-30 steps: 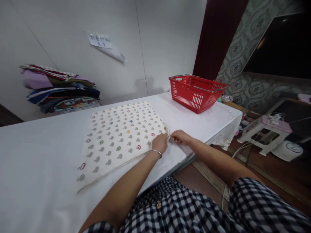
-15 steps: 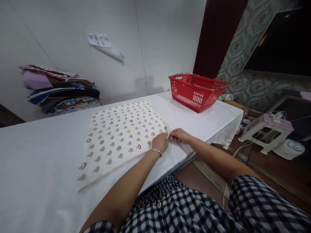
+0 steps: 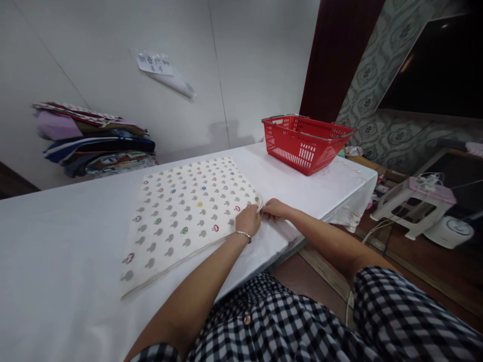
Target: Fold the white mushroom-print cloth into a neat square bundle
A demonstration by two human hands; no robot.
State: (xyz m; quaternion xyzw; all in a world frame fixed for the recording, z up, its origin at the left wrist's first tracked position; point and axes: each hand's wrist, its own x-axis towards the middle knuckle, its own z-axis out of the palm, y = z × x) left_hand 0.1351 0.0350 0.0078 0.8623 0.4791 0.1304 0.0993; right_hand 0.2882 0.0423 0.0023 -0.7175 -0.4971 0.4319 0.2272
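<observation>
A cream cloth (image 3: 192, 206) printed with grey and coloured mushrooms lies flat on the white-covered table, in layers along its near edge. My left hand (image 3: 248, 219), a bracelet at its wrist, is closed on the cloth's near right corner. Right beside it, my right hand (image 3: 275, 208) pinches the same corner, its fingertips almost touching the left ones. A pale, cord-like loop of the cloth's edge (image 3: 260, 201) bulges up between the hands. The fingertips themselves are partly hidden.
A red plastic basket (image 3: 305, 146) with metal handles stands at the table's far right. Several folded garments (image 3: 98, 138) are stacked at the far left, against the wall. To the right, a stool (image 3: 422, 198) stands on the floor beside a white appliance (image 3: 451, 231).
My right hand has moved slightly left, closer to my left hand. The cord-like loop at the corner looks more bunched. The rest of the cloth lies as before.
</observation>
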